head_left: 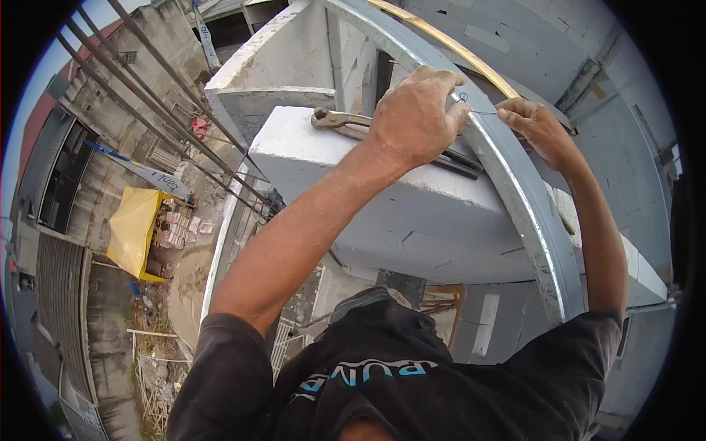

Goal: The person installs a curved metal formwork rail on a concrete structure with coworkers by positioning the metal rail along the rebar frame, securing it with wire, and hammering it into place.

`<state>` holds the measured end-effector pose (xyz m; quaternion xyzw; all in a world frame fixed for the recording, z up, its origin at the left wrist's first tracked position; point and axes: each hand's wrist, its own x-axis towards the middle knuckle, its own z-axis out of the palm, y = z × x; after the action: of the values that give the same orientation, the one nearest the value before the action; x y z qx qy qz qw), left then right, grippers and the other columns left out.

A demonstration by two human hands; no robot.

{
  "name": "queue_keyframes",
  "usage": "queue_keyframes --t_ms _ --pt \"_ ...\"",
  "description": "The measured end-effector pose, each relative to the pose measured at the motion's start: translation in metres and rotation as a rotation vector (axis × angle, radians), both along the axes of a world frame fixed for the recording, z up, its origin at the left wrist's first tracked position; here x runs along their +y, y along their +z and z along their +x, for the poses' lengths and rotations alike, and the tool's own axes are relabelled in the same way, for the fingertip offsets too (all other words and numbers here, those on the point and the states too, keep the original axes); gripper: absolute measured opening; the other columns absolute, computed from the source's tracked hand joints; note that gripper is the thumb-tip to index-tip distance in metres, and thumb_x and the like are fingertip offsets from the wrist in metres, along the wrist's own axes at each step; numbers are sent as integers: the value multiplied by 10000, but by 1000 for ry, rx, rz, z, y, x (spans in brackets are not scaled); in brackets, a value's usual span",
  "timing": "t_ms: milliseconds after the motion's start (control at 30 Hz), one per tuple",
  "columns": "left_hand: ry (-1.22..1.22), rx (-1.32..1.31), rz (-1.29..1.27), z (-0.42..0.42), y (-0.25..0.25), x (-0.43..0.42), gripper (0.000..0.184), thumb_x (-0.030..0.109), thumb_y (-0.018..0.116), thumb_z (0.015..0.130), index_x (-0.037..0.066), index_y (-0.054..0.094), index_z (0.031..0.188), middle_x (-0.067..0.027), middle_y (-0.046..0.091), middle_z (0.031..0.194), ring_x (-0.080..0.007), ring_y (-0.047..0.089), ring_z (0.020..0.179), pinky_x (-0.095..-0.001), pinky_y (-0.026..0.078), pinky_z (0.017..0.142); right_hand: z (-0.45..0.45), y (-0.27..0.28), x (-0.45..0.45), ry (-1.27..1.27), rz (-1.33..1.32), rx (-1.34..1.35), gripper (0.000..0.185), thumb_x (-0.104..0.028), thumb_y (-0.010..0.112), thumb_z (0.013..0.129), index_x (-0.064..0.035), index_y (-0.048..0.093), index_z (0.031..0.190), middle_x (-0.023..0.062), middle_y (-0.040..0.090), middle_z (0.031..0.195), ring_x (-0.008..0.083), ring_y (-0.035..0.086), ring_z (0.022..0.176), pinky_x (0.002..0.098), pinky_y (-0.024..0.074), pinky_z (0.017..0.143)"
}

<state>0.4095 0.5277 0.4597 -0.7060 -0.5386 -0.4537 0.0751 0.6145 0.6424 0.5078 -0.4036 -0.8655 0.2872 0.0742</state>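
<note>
A thin dark wire [482, 112] with a small loop crosses the grey metal channel [507, 158]. At the channel's left edge, my left hand [419, 114] pinches the wire between thumb and fingers. On the other side, my right hand [537, 128] pinches the wire's other end, its fingers closed. Rusty pincers [340, 121] lie on top of the white foam block [294, 140], partly hidden behind my left hand. Dark rods [460, 165] rest on the block just below that hand.
Several long steel bars [158, 95] rise at the left, beside a deep drop to the ground. Down there stand a yellow canopy [132, 228] and stacked blocks [175, 229]. A wooden strip [456, 48] curves behind the channel. Grey panels [625, 147] stand at the right.
</note>
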Motion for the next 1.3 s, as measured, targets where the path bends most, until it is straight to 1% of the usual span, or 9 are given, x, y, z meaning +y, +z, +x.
queue_keyframes --t_ms 133,200,300,333,600,633,767,967,1300 --pt "597 -213 -239 -97 -44 -150 459 306 654 976 8 631 1323 -218 658 1240 -260 709 1003 -386 566 923 55 28 35 43 340 62 482 -413 559 1031 -77 607 1374 168 634 1323 247 585 1237 399 466 1049" --pt "345 -312 -157 -26 -80 -172 378 319 670 955 47 664 1218 -186 680 1144 -280 705 964 -406 557 865 84 78 58 69 428 161 547 -468 547 1045 -81 586 1429 183 605 1397 267 561 1322 415 455 1100" --pt "-216 -600 -240 62 -134 -160 271 340 694 925 105 713 1059 -138 714 999 -309 697 906 -435 544 777 18 143 -33 297 483 223 481 -412 651 1003 37 720 1159 243 747 1040 327 757 915 424 639 811" --pt "-207 -717 -267 34 -188 -188 241 346 702 915 125 730 1006 -122 726 950 -319 695 886 -445 539 748 -83 91 -80 494 507 245 422 -318 653 1016 86 701 1128 248 747 950 282 767 791 386 672 720" --pt "642 -1157 -512 14 -336 -291 306 305 709 876 73 725 1074 -129 747 1021 -336 705 1006 -452 532 905 -277 54 -230 1423 346 -120 330 -204 631 1039 66 677 1223 184 756 1008 264 747 934 361 622 796" --pt "762 -1214 -523 11 -349 -304 320 312 705 881 75 720 1095 -135 744 1039 -335 702 1019 -451 529 916 -291 43 -239 1250 169 -225 469 -276 708 988 43 629 1324 224 714 1185 329 696 1100 438 567 953" --pt "1036 -1466 -529 7 -383 -358 391 354 691 892 84 708 1175 -174 722 1157 -349 670 1118 -455 511 985 -361 -7 -321 1556 554 -369 348 -215 649 1009 -55 624 1316 127 687 1188 243 651 1082 396 508 963" --pt "1272 -1682 -544 48 -447 -417 413 370 673 905 85 705 1201 -189 722 1156 -347 674 1128 -459 517 982 -407 -114 -431 1889 601 -154 318 -140 687 948 -62 633 1251 173 707 1099 320 695 1010 429 537 910" --pt "1556 -1883 -847 155 -511 -494 440 401 648 900 113 718 1226 -196 688 1259 -361 646 1192 -454 504 1026 -378 -288 -451 1760 -31 -324 319 -233 660 974 -28 679 1218 241 730 1103 381 715 1018 436 540 910"
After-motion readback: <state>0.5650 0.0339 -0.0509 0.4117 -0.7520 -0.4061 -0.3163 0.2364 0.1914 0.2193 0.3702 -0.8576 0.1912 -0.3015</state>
